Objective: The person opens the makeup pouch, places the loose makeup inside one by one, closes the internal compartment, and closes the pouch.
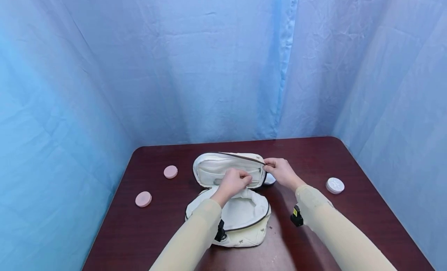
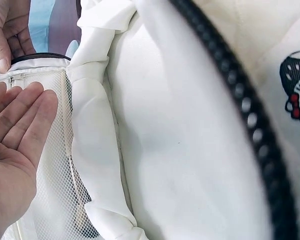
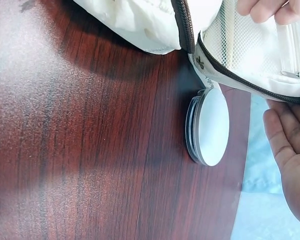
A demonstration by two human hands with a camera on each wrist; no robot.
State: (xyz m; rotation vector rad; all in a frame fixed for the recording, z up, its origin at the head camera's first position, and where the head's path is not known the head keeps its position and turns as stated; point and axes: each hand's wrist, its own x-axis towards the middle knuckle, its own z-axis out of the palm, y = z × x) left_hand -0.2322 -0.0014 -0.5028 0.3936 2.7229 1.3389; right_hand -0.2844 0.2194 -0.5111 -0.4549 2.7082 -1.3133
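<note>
A cream cosmetic bag (image 1: 244,238) with dark zip edging stands unzipped on the table, its lid (image 1: 209,162) raised at the back. My right hand (image 1: 282,172) grips the lid's right edge, with its thumb on the inside and fingers behind. In front of the lid's mesh pocket (image 3: 215,45) is my left hand (image 1: 232,183), its fingers extended near the pocket's zip (image 3: 291,74). The left thumb is mostly hidden in the left wrist view. A slim brush-like item (image 2: 80,215) shows through the mesh. White lining (image 2: 160,135) covers the bag's inside.
Two pink round cases (image 1: 170,172) lie on the dark red table (image 1: 157,240) to the left. On the right sits a white round case (image 1: 335,185). A round white-faced case (image 3: 213,127) stands behind the bag's right side. Blue curtains (image 1: 223,69) surround the table.
</note>
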